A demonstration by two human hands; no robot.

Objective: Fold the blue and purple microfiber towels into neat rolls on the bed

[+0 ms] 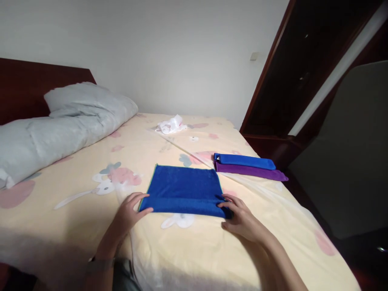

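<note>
The rectangular blue plush cloth [184, 182] lies on the cream, rabbit-print bedsheet [188, 254]; our left hand [131, 211] and right hand [242, 219] touch its folded near strip's ends, each grip spread apart. Uneven pressure could skew the fold.

Here's a plain pale wall [188, 56] stretching across the back, small switch plate [254, 56] to the right! Dark reddish headboard [27, 83] at left, grey quilt [72, 121] bunched near it on the print-covered bed [182, 258], and shadowy dark woodwork [281, 89] filling the right.
</note>
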